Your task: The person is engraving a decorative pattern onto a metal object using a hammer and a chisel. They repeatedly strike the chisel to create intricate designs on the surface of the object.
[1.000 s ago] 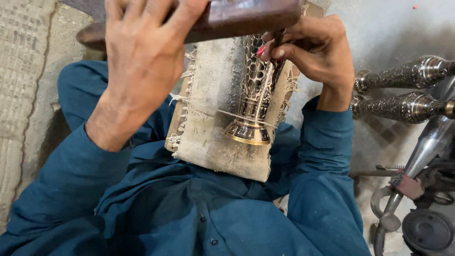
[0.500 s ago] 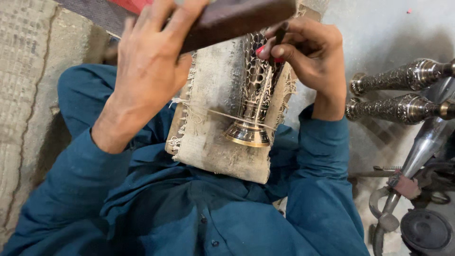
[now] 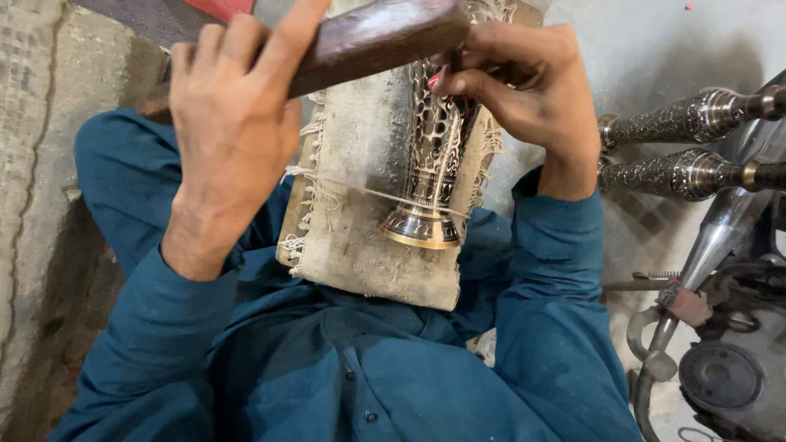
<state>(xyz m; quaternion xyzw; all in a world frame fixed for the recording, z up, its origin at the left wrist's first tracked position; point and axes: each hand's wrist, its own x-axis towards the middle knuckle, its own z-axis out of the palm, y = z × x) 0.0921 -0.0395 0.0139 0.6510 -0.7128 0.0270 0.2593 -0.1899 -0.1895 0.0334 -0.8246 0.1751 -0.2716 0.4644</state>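
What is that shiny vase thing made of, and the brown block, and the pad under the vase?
The vase looks like metal, probably brass: golden, glossy foot and a cut-out pattern. The brown block in the left hand seems to be dark, smooth-worn wood. The pad looks like coarse woven cloth, maybe burlap, with frayed edges. The right hand pinches a small tool I cannot make out.

The person wears a long-sleeved shirt [image 3: 327,368] of deep teal cloth, plain and without pattern. Both sleeves run down to the wrists and end just short of each grip, the cloth bunched in soft folds along the forearms. A placket runs down the chest with small dark buttons [image 3: 370,417] set one below the other. The left hand [image 3: 233,123] and right hand [image 3: 524,86] are bare, with no gloves, rings or watch showing.
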